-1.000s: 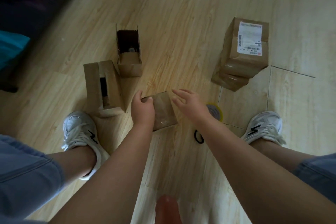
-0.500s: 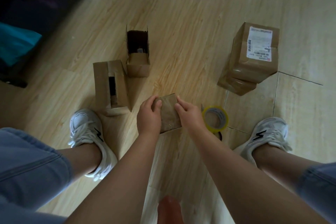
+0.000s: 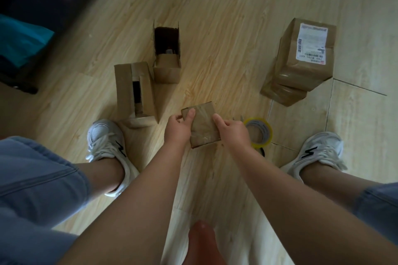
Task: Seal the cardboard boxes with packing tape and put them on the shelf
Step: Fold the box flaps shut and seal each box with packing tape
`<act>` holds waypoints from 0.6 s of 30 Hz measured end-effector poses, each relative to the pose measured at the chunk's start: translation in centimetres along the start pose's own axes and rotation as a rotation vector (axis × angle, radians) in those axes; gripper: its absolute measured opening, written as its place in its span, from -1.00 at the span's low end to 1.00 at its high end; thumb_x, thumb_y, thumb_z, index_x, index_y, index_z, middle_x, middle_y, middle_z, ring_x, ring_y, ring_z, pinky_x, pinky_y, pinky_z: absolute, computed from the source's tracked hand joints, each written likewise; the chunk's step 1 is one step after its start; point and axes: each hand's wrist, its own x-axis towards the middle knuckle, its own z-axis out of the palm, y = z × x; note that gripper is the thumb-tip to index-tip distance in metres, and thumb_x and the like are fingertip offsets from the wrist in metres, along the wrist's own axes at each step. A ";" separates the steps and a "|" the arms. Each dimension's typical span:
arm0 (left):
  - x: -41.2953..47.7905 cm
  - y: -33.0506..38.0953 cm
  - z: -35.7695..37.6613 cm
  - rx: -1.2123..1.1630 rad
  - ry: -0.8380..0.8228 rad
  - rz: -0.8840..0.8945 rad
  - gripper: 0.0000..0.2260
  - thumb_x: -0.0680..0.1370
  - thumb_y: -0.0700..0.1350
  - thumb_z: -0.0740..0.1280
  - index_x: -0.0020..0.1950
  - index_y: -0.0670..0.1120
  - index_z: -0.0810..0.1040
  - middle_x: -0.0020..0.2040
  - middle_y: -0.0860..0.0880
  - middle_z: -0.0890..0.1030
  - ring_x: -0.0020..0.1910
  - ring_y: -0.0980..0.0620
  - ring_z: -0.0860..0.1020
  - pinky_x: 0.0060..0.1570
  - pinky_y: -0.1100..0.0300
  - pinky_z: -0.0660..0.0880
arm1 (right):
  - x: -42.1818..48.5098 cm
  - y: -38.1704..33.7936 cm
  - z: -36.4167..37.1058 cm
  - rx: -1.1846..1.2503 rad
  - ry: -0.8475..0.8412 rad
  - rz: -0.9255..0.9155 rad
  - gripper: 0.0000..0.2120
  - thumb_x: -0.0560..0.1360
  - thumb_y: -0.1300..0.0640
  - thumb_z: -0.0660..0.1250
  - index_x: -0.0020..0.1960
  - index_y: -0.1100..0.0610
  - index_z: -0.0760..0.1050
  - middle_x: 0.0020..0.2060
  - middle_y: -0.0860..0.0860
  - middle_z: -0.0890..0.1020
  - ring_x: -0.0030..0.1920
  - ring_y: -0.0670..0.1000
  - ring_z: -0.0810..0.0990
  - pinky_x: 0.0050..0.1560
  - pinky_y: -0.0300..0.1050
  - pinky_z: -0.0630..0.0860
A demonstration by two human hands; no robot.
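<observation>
A small cardboard box [image 3: 203, 123] with shiny tape across its top sits between my hands, low over the wooden floor. My left hand [image 3: 179, 130] grips its left edge with the thumb on top. My right hand [image 3: 233, 131] grips its right edge the same way. A yellow-rimmed roll of packing tape [image 3: 259, 132] lies on the floor just right of my right hand. Two unsealed boxes stand to the left: one with loose flaps [image 3: 134, 92] and one fully open at the top [image 3: 167, 56]. At the right, a labelled taped box [image 3: 305, 54] rests on a flatter one [image 3: 282, 93].
My two white sneakers [image 3: 107, 142] [image 3: 316, 150] stand either side of the work area. A dark piece of furniture [image 3: 32, 17] with pink and teal cloth fills the upper left. A black scissors handle [image 3: 262, 150] shows under the tape roll.
My right hand has come in from open above the box to gripping its right edge. Both hands now hold the small box, and the tape roll has come into full view.
</observation>
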 end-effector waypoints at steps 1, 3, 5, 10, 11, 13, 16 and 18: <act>-0.2 0.0 -0.2 -0.019 -0.027 -0.018 -0.31 0.40 0.44 0.31 0.27 -0.08 0.50 0.18 -0.06 0.61 0.12 -0.06 0.61 0.21 -0.10 0.54 | 0.2 0.1 -0.1 0.022 -0.021 0.016 -0.55 0.60 -0.24 0.24 -0.12 0.10 0.68 -0.24 0.07 0.67 -0.16 0.11 0.65 0.01 0.13 0.63; -0.6 0.6 -0.4 -0.042 -0.084 -0.023 -0.37 0.40 0.47 0.22 0.10 -0.03 0.57 0.05 -0.04 0.66 0.05 -0.07 0.64 0.17 -0.11 0.57 | 0.1 0.1 -0.9 0.075 -0.072 -0.007 -0.62 0.61 -0.19 0.25 0.05 0.07 0.69 -0.18 -0.04 0.66 -0.11 0.02 0.65 0.08 0.11 0.62; -1.5 2.2 -0.7 -0.089 -0.118 0.005 -0.54 0.56 0.32 0.21 0.16 -0.03 0.57 0.07 -0.01 0.64 0.05 -0.05 0.64 0.17 -0.06 0.57 | -0.8 -0.3 -2.4 0.146 -0.113 -0.070 -0.63 0.61 -0.14 0.29 0.27 0.06 0.62 -0.10 -0.14 0.66 -0.09 -0.12 0.63 0.06 -0.07 0.61; -4.2 5.4 -1.1 -0.339 -0.285 0.124 -0.71 0.63 0.02 0.31 0.31 -0.04 0.56 0.14 0.05 0.66 0.11 0.10 0.63 0.09 0.19 0.55 | -2.7 -2.4 -6.8 0.433 -0.118 -0.174 -0.66 0.61 -0.04 0.32 0.33 0.07 0.55 0.02 -0.09 0.70 -0.08 -0.17 0.68 -0.20 -0.33 0.58; -4.9 5.7 -1.3 -0.313 -0.332 0.165 -0.73 0.61 0.00 0.34 0.31 0.02 0.56 0.13 0.11 0.67 0.08 0.19 0.63 0.07 0.22 0.54 | -2.8 -2.7 -7.4 0.454 -0.096 -0.191 -0.68 0.61 -0.04 0.32 0.31 0.06 0.56 -0.01 -0.10 0.69 -0.13 -0.19 0.68 -0.24 -0.35 0.57; -5.9 5.9 -1.7 -0.212 -0.418 0.256 -0.60 0.58 -0.01 0.39 0.40 0.12 0.45 0.17 0.20 0.63 -0.01 0.35 0.61 0.00 0.26 0.54 | -3.6 -3.2 -8.2 0.485 -0.048 -0.227 -0.73 0.61 -0.03 0.33 0.27 0.02 0.57 -0.07 -0.12 0.68 -0.18 -0.20 0.68 -0.28 -0.36 0.56; -6.5 6.3 -2.2 -0.144 -0.474 0.298 -0.33 0.52 -0.07 0.46 0.58 0.04 0.25 0.30 0.13 0.54 0.02 0.34 0.60 -0.05 0.31 0.59 | -4.8 -3.0 -8.7 0.498 -0.009 -0.237 -0.69 0.61 -0.04 0.33 0.30 0.03 0.58 0.00 -0.08 0.69 -0.04 -0.12 0.67 -0.12 -0.26 0.60; -6.9 6.7 -2.5 -0.098 -0.497 0.309 -0.25 0.48 -0.12 0.51 0.59 0.02 0.23 0.36 0.08 0.52 0.14 0.24 0.58 -0.03 0.31 0.59 | -5.3 -2.6 -8.7 0.469 0.008 -0.251 -0.67 0.60 -0.06 0.33 0.31 0.04 0.58 -0.01 -0.09 0.69 -0.03 -0.10 0.67 -0.03 -0.21 0.60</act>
